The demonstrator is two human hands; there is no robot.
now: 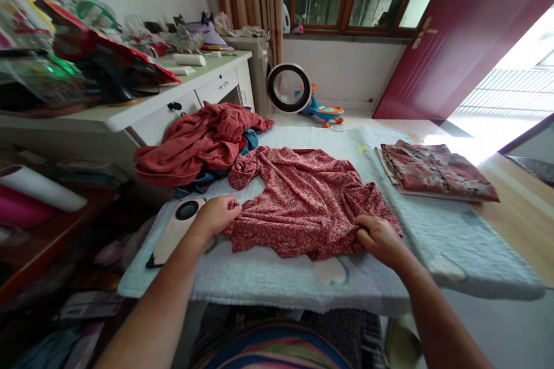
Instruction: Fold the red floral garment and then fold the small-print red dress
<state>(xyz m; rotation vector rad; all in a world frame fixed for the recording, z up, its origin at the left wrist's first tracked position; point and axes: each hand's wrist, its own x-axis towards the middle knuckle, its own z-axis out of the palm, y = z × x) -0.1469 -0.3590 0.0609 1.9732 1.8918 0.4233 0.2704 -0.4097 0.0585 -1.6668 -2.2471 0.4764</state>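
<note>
A red garment with a small white floral print [298, 202] lies spread and wrinkled on a pale blue padded cloth [277, 285]. My left hand [219, 214] pinches its left edge. On the opposite side, my right hand [377, 236] grips the fabric near the lower right corner. Beside my left forearm lies a flat white object with a black ring [177, 225], partly covered by the arm. Just beyond the garment, a heap of plain rust-red clothing [203, 141] rests on some dark blue cloth [194, 185].
Folded patterned fabric [437, 170] lies at the right on the table. A cluttered white desk [173, 89] borders the left side. At the back stand a washing machine with its round door open [289, 87] and a blue-orange ride-on toy [324, 110]. A dark red door [437, 34] stands open.
</note>
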